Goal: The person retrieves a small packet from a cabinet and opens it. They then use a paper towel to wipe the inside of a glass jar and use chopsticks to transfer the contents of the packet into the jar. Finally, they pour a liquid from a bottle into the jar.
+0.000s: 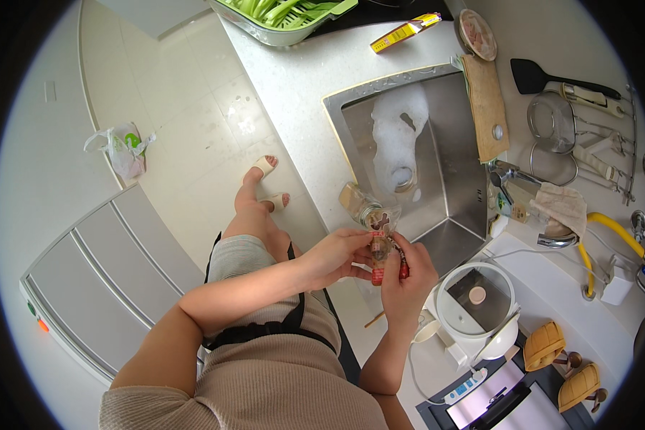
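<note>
My left hand (349,250) and my right hand (408,269) both hold a small clear plastic packet (379,252) with red printed parts, gripping it from either side. Small dark pieces show inside its upper end. Just beyond the packet, a glass jar (357,201) lies tilted at the near edge of the sink, its rim towards the packet. White foam (400,121) covers part of the floor of the steel sink (446,161), around the drain. What the fingertips do behind the packet is hidden.
A green and clear basket of leafy greens (295,36) and a yellow box (406,33) are on the counter. A faucet (508,172) with a cloth (559,207) stands behind the sink. Right of my hands are a white round-rimmed appliance (443,301) and a power strip (465,386).
</note>
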### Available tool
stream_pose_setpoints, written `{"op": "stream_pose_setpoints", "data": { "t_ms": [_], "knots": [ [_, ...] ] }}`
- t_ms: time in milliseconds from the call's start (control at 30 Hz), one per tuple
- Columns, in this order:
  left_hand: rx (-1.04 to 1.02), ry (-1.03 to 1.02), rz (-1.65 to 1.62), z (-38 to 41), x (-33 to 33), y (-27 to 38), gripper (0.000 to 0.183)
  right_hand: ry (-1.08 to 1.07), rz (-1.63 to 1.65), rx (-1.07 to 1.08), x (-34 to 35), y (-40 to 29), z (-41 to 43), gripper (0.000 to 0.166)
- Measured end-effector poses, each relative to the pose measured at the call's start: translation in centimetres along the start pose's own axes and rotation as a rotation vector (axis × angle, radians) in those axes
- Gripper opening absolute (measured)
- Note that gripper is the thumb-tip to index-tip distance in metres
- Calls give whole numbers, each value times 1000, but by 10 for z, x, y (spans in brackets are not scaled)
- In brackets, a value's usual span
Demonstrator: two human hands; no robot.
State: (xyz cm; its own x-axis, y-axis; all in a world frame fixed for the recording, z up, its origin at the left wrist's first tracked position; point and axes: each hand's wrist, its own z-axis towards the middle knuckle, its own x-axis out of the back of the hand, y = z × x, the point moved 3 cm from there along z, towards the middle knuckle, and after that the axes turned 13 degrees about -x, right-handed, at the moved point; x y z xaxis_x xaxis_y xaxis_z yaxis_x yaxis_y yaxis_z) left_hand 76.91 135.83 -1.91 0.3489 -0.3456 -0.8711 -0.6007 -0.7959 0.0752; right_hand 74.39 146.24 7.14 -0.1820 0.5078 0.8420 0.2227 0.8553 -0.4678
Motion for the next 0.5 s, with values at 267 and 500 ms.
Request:
{"op": "stream_pose_setpoints", "data": {
  "t_ms": [267, 500],
  "knots": [
    [30, 12, 52, -2, 2, -2, 29, 33, -9, -1, 1, -1, -1, 25],
    [26, -13, 35, -2, -2, -1, 28, 19, -54, -25, 0, -5, -4, 27]
  ]
}}
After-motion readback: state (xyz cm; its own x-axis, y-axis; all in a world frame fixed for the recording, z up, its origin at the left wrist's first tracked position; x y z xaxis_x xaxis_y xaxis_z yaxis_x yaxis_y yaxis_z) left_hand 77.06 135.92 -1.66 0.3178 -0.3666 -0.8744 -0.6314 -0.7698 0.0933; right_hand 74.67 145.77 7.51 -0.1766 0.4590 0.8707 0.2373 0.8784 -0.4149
